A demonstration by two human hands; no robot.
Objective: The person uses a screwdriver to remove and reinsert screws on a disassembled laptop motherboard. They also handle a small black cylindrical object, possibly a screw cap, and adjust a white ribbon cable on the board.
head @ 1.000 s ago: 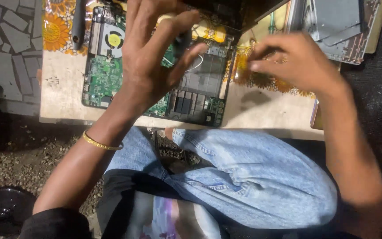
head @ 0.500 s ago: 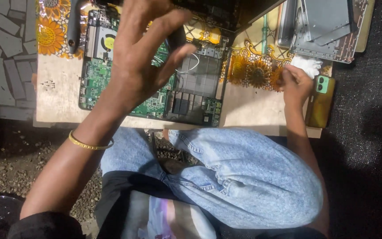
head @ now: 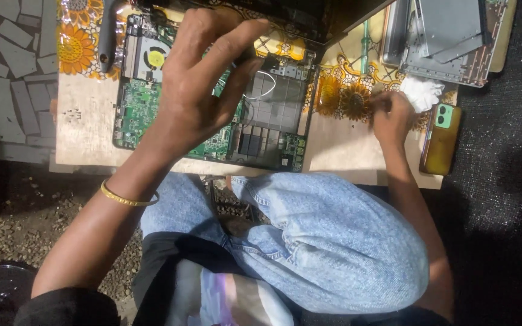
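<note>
An opened laptop base (head: 273,111) with a green circuit board (head: 137,108) and a fan (head: 152,57) lies on a low table (head: 345,151). My left hand (head: 194,90) hovers over the board's middle. Its thumb and forefinger pinch a small black part (head: 268,61) beside a white wire loop (head: 265,86). My right hand (head: 392,118) rests on the table to the right of the laptop. Its fingers are bunched against the sunflower-patterned cloth (head: 348,96), next to a crumpled white tissue (head: 421,92). Whether it holds anything is hidden.
A yellow-green phone (head: 441,139) lies at the table's right edge. Grey metal cover panels (head: 448,36) are stacked at the back right. A dark handle (head: 107,36) lies left of the fan. My knee in blue jeans (head: 333,241) sits below the table's front edge.
My right hand has left the laptop's right side and gone right to the spot beside the tissue. My left hand has stayed over the board, still pinching.
</note>
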